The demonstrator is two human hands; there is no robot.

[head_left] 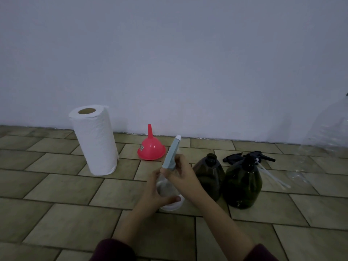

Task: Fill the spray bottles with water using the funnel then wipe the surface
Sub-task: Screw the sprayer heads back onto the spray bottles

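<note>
A clear spray bottle (165, 187) with a white base stands on the tiled floor in front of me. My left hand (156, 193) grips its body. My right hand (180, 174) holds its pale blue spray head (170, 155) at the neck. Two dark green bottles stand to the right: one (209, 176) has an uncapped neck, the other (243, 185) has a black top. Black spray heads (233, 158) with white tubes (271, 175) lie behind them. A red funnel (151, 147) sits upside down near the wall.
A white paper towel roll (96, 140) stands upright at the left. A large clear plastic water bottle (327, 136) stands at the far right against the pale wall. The floor is beige tile (75, 223).
</note>
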